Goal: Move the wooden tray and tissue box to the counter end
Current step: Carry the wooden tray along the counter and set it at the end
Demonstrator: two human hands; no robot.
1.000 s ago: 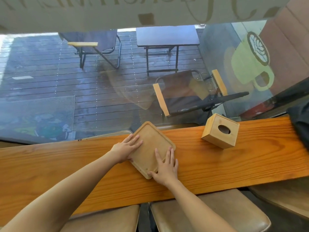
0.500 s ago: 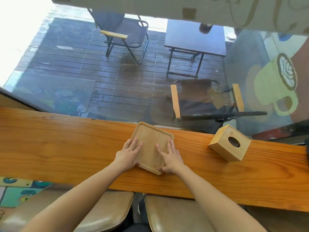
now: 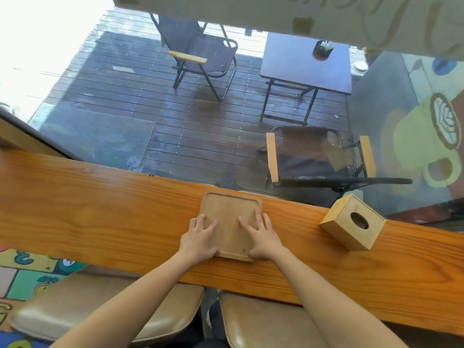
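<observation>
The tray (image 3: pixel 229 223) lies flat on the desk (image 3: pixel 100 222) at the centre of the frame, its far edge near the window side. Both hands rest on its near half: the left hand (image 3: pixel 198 241) at the lower left corner, the right hand (image 3: pixel 262 238) at the lower right, each grip spread with fingers flat on the wood rather than pinching it. The box (image 3: pixel 352 226) stands to the right of the tray, well apart and untouched. This looks like the tray step, done as a slide. Which end is meant cannot be told; the next move calls for even pressure from both palms so the tray travels straight along the desk. The box comes after.
</observation>
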